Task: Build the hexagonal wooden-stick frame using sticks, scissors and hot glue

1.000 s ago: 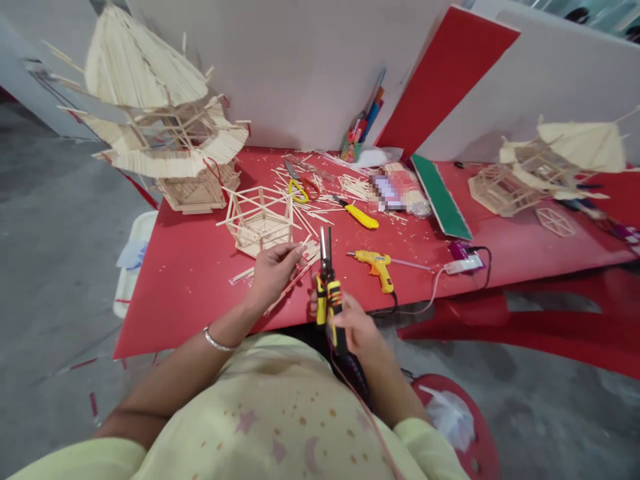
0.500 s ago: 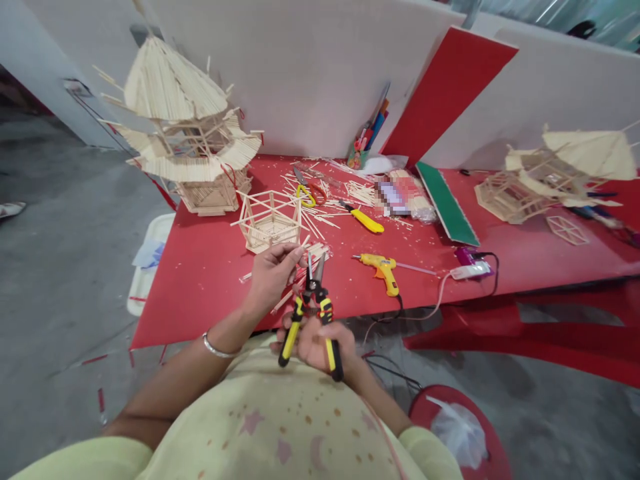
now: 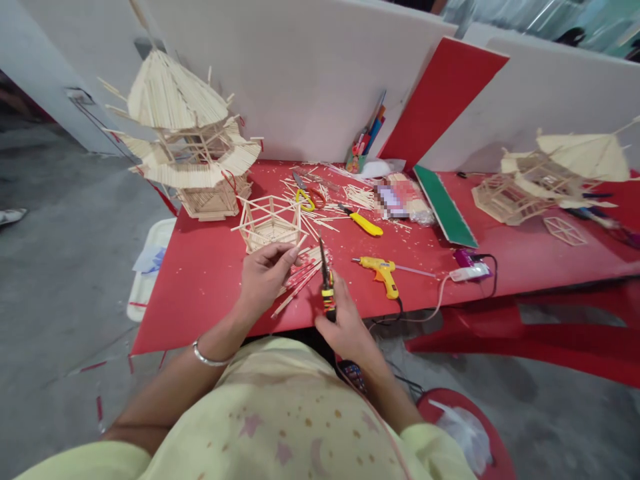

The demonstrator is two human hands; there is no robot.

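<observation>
My right hand (image 3: pixel 347 325) is wrapped round black-and-yellow-handled pliers (image 3: pixel 327 280), seen edge-on with the jaws pointing away from me. Thumb and fingertips pressed together, my left hand (image 3: pixel 265 277) pinches something too small to make out. Just beyond it stands an open six-sided frame of wooden sticks (image 3: pixel 273 223) on the red table (image 3: pixel 200 287). Loose sticks in red-marked wrapping (image 3: pixel 303 277) lie between my hands, partly hidden by the left fingers.
A tall stick pagoda (image 3: pixel 193 157) stands back left, another stick model (image 3: pixel 545 177) at right. Scissors (image 3: pixel 310 199), a yellow utility knife (image 3: pixel 366 223), scattered sticks and a yellow glue gun (image 3: pixel 383 272) lie ahead. The gun's cable hangs over the front edge near a power strip (image 3: pixel 470 271).
My right hand has turned the pliers from flat with handles spread to edge-on, and moved slightly right. My left hand has shifted a little left, still pinched.
</observation>
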